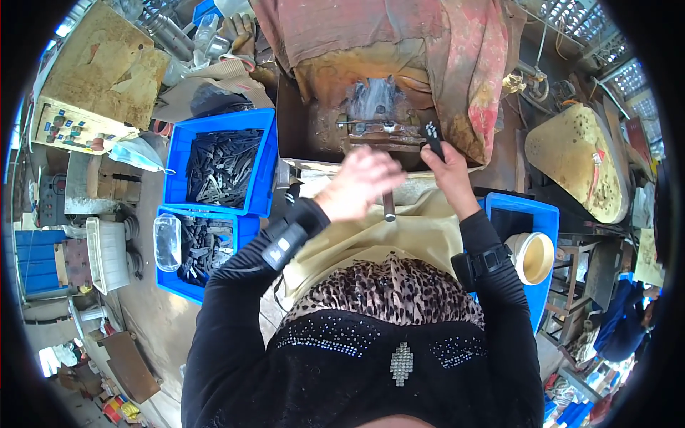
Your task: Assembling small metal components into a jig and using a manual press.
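Observation:
My left hand is blurred in front of a rusty machine, fingers curled over a short dark metal rod that sticks down below the hand. My right hand is raised at the machine's right side and grips a dark flat metal piece upright. Behind the hands the machine's opening shows a grey metal fixture with horizontal bars. Both forearms wear black sleeves with wrist bands. A yellowish cloth lies over my lap.
Two blue crates of dark metal parts stand at my left, a clear plastic container on the nearer one. Another blue crate with a cream cup sits at my right. A red cloth drapes the machine.

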### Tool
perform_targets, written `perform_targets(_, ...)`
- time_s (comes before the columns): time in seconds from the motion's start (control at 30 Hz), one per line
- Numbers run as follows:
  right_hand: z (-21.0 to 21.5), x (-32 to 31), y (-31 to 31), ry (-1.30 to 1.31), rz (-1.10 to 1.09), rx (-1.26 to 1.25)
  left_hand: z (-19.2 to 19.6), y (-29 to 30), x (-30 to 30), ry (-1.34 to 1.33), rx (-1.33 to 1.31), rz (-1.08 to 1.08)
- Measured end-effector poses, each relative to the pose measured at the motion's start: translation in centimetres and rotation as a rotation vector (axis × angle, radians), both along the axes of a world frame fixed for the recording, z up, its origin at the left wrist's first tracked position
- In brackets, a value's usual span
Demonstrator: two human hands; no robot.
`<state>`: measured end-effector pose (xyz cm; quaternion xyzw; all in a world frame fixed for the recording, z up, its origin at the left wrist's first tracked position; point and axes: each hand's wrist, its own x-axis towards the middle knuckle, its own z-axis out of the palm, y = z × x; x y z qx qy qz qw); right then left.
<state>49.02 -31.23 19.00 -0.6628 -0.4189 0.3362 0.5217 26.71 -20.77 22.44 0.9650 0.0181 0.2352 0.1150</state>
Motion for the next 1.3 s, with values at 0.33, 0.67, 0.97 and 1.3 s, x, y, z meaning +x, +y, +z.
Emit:
perform_targets(0.33, 1.7, 3.2, 1.7, 0.594, -0.142, -0.007, -1.3, -1.3, -0.2, -0.104, -0.089, -0.009)
perform_targets(0.67, -1.0, 3.1, 2.5, 0.274, -0.256, -0.013, 5.4, 6.4, 7.2, -0.205, -0.472, 0.508)
perform_targets(0.97, -3.9, 4.0, 3.0, -0.336, -0.253, 0.122, 5.3, 15.7, 14.1, -0.274, -0.587, 0.71)
perform_targets(1.3, -2.9, 3.1, 1.9, -0.3, -0.269, 0.046, 3.4, 17.9, 15.3, -0.24, -0.709, 0.691)
